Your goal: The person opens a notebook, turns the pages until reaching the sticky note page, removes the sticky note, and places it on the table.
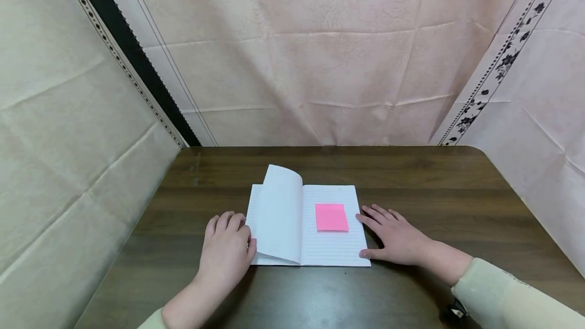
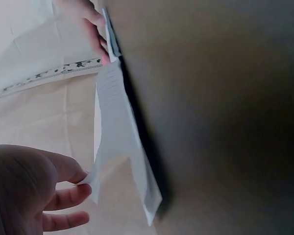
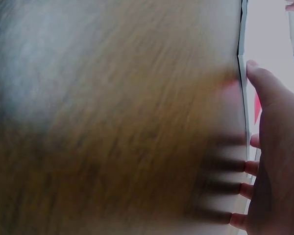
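Note:
An open lined notebook [image 1: 330,248] lies on the table with a pink sticky note pad [image 1: 331,217] on its right-hand page. A loose page [image 1: 280,217] curves up over the left side, its top corner raised. My left hand [image 1: 227,248] is at the notebook's left edge; in the left wrist view its thumb and forefinger pinch the edge of that page [image 2: 116,122]. My right hand [image 1: 395,236] has its fingers spread along the right edge, thumb and forefinger touching the right-hand page. In the right wrist view the thumb [image 3: 269,85] rests at the notebook's border.
The brown wooden table [image 1: 457,192] extends around the notebook. Pale cloth [image 1: 320,65] hangs behind it and on both sides, with a dark strip [image 1: 137,55] at the left. A dark watch-like band [image 1: 454,314] sits near the right sleeve.

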`<action>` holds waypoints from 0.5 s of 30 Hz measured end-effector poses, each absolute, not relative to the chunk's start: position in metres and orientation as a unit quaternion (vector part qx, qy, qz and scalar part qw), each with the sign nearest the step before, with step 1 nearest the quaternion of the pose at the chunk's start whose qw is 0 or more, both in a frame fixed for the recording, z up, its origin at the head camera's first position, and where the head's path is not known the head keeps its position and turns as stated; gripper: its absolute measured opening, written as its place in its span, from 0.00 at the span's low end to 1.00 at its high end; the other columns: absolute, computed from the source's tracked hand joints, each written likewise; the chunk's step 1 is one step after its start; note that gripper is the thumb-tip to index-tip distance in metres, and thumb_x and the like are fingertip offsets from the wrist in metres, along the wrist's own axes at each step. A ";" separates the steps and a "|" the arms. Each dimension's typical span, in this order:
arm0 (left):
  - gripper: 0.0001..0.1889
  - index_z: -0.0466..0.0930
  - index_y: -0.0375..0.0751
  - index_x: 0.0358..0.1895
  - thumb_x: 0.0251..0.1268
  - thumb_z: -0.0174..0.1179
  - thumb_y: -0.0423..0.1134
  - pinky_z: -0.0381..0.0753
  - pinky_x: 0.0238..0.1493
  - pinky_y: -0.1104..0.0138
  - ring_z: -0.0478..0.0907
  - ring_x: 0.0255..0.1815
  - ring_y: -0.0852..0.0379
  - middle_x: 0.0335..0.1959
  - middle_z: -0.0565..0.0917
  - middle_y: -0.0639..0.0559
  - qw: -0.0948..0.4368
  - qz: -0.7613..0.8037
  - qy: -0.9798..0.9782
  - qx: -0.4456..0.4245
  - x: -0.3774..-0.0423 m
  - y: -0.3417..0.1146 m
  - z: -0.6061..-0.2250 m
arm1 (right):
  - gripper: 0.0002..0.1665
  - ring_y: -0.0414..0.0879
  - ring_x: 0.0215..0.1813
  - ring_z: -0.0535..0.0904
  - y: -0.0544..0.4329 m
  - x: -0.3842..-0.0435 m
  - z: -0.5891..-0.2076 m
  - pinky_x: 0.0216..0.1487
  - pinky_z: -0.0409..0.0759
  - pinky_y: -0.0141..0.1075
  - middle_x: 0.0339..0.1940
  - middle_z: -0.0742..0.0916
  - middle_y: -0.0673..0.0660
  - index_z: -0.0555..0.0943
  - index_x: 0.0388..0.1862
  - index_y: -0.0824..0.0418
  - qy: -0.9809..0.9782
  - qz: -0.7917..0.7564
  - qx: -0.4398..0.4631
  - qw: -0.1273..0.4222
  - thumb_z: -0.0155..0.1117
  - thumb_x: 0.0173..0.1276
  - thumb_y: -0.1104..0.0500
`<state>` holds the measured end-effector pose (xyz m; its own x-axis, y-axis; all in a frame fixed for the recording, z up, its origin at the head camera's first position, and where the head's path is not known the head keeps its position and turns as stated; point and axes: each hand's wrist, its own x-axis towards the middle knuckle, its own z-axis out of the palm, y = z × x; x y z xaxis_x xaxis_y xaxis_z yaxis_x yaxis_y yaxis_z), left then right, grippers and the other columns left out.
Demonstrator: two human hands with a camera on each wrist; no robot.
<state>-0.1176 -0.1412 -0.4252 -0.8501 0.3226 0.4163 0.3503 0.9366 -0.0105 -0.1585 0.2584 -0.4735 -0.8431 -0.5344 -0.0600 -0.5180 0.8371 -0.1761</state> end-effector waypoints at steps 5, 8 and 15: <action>0.11 0.77 0.42 0.20 0.56 0.65 0.39 0.61 0.64 0.43 0.71 0.57 0.38 0.47 0.81 0.44 0.181 -0.014 -0.970 -0.159 -0.117 -0.146 -0.432 | 0.57 0.61 0.79 0.53 0.258 -0.158 -0.472 0.70 0.55 0.63 0.79 0.62 0.58 0.61 0.78 0.53 0.957 -0.080 -0.275 0.052 0.50 0.61 0.20; 0.11 0.76 0.43 0.20 0.56 0.65 0.40 0.62 0.64 0.44 0.71 0.57 0.38 0.47 0.80 0.44 0.167 -0.008 -0.974 -0.153 -0.117 -0.149 -0.435 | 0.56 0.61 0.79 0.53 0.258 -0.158 -0.472 0.70 0.55 0.63 0.79 0.63 0.59 0.61 0.78 0.53 0.957 -0.082 -0.275 0.052 0.51 0.61 0.20; 0.10 0.79 0.41 0.21 0.56 0.63 0.40 0.61 0.64 0.44 0.71 0.55 0.38 0.44 0.79 0.43 0.117 0.022 -0.982 -0.145 -0.120 -0.148 -0.439 | 0.56 0.61 0.78 0.54 0.258 -0.158 -0.472 0.69 0.56 0.63 0.78 0.64 0.59 0.62 0.78 0.53 0.955 -0.086 -0.279 0.042 0.51 0.61 0.20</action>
<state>-0.1197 -0.1482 -0.4395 -0.9304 0.2901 0.2240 0.2798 0.9570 -0.0771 -0.1578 0.2579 -0.4722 -0.8406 -0.5408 -0.0320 -0.5265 0.8294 -0.1868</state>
